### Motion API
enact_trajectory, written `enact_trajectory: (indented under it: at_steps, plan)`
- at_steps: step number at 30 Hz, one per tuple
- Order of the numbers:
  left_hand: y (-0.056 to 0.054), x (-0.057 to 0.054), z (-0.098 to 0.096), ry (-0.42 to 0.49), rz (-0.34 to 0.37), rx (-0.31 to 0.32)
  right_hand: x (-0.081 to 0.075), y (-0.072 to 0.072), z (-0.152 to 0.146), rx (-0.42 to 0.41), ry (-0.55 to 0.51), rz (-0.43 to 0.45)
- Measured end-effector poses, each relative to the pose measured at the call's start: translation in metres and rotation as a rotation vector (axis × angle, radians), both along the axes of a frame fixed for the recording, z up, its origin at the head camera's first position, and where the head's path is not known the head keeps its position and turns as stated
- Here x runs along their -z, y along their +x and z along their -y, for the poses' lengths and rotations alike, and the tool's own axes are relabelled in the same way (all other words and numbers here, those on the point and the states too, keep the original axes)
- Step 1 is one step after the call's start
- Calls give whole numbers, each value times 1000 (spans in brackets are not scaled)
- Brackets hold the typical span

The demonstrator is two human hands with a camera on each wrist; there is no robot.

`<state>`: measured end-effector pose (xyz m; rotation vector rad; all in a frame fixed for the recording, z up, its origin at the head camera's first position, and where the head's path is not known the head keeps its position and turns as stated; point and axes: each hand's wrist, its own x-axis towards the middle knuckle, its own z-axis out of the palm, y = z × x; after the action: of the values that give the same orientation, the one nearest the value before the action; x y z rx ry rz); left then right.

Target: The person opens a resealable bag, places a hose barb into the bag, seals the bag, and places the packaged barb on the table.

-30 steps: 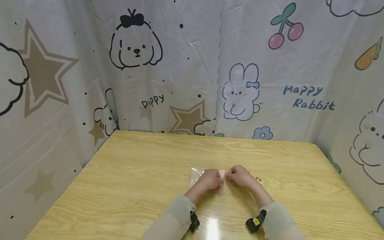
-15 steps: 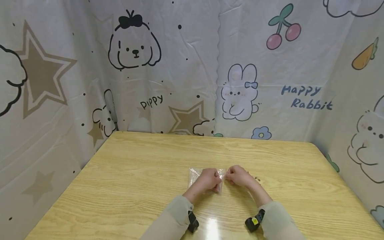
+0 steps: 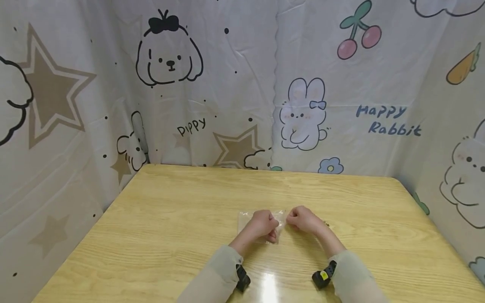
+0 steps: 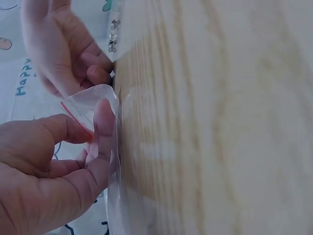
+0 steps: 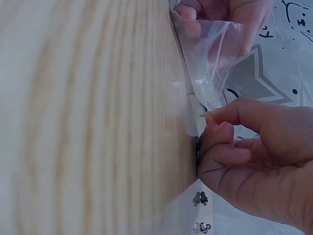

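A clear zip-lock bag (image 3: 244,219) with a red line along its mouth (image 4: 77,120) lies low over the table. My left hand (image 3: 263,224) grips it, the thumb at the red line and a finger showing through the clear plastic in the left wrist view. My right hand (image 3: 304,219) is at the bag's right edge; in the right wrist view its thumb and index finger (image 5: 239,112) pinch the corner of the bag's mouth, the other fingers curled. Something small and dark shows under those fingers, too hidden to name. Several small metal pieces, screw-like (image 5: 204,198), lie beside my right hand.
The wood-grain table (image 3: 182,202) stretches out on all sides of the hands. A patterned cloth (image 3: 235,84) hangs behind and at both sides. A black camera is strapped on each wrist, and a bright reflection lies between the forearms.
My left hand has shifted slightly left with the bag, and the space between the two hands has grown a little. The right hand stays nearly in place.
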<state>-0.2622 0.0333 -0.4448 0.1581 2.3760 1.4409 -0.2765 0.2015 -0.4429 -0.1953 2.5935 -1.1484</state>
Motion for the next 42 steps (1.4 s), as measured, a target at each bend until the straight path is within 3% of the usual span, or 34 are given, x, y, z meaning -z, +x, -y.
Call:
enact_trajectory:
  at_steps: [12, 18, 21, 35, 42]
  plan:
    - [1, -2, 4, -107, -84, 63, 0, 1, -2, -52, 5, -50]
    - [-1, 1, 7, -268, -235, 81, -1, 1, -1, -42, 12, -44]
    - [-2, 0, 10, -303, -275, 75, -1, 1, -1, -39, 13, -39]
    - [-3, -4, 27, -272, -354, 67, 4, 1, -6, -77, 5, -50]
    - [-5, -6, 38, -301, -422, 168, 5, 2, -6, -66, 5, -66]
